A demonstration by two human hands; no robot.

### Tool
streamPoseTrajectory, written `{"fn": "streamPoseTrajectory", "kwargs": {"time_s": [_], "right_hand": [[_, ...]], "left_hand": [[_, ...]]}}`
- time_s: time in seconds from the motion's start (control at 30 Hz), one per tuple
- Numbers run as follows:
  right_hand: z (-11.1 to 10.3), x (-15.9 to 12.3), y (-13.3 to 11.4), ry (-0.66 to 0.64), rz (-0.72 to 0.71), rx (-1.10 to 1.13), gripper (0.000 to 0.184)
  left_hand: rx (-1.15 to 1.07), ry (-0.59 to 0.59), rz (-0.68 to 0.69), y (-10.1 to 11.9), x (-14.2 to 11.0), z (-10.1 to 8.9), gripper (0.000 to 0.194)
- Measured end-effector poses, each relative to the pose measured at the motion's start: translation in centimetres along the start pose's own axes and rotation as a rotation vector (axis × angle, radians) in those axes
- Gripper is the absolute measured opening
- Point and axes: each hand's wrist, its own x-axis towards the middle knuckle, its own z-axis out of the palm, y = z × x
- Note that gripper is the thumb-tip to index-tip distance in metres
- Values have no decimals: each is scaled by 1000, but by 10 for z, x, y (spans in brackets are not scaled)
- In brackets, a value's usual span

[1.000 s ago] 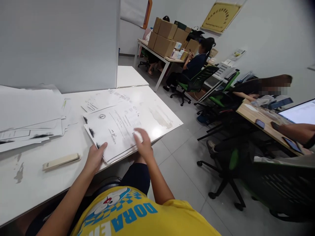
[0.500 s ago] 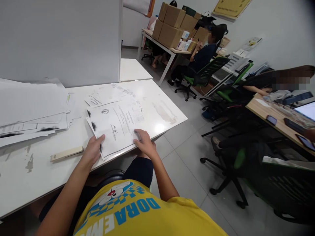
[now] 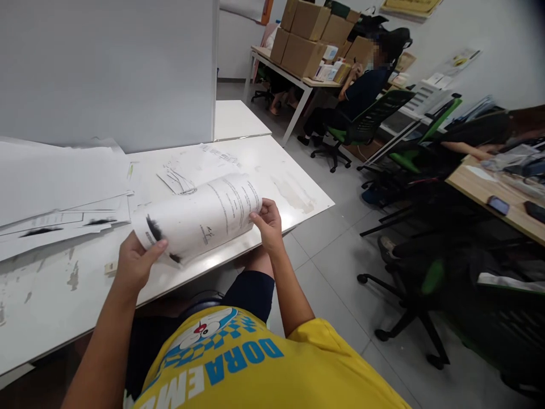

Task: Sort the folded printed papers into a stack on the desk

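Note:
Between my hands, printed paper sheets (image 3: 200,213) bow upward in a curve above the table's front edge. They carry text, a signature and black smudges along the left end. My left hand (image 3: 138,258) grips that left end, thumb on top and fingers underneath. At the opposite end, my right hand (image 3: 268,221) pinches the sheets with its thumb over the edge. How many sheets are held, I cannot tell. Partly hidden behind my left hand lies a beige stapler-like bar (image 3: 110,267). Small drawn-on paper pieces (image 3: 176,179) lie just beyond the sheets.
A stack of papers (image 3: 63,182) covers the left of the white table (image 3: 293,176). A grey partition (image 3: 106,68) stands behind it. Office chairs (image 3: 409,289) are on the right, near a wooden desk (image 3: 477,184). Cardboard boxes (image 3: 302,54) and a seated person (image 3: 368,85) are farther back.
The sheets lay flat on the table edge; now they are lifted and curved. My left hand has moved left along them, and my right hand has closed on their right end.

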Motion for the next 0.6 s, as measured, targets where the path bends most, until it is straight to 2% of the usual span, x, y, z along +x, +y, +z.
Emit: {"fn": "streamPoseTrajectory", "kwargs": {"time_s": [0.1, 0.2, 0.3, 0.43, 0.53, 0.6], "right_hand": [[5, -7, 12, -33, 22, 29, 33], [9, -16, 21, -58, 91, 57, 33], [12, -19, 18, -89, 99, 54, 32], [11, -15, 2, -126, 110, 110, 31], [2, -14, -14, -309, 294, 131, 37], [-5, -14, -26, -460, 451, 131, 47]], "left_hand": [[110, 108, 83, -5, -3, 0, 39], [123, 49, 49, -15, -8, 1, 37], [62, -15, -8, -19, -9, 1, 33], [-64, 36, -48, -5, -8, 7, 31], [-125, 105, -73, 16, -10, 12, 30], [-129, 97, -103, 30, -12, 12, 33]]}}
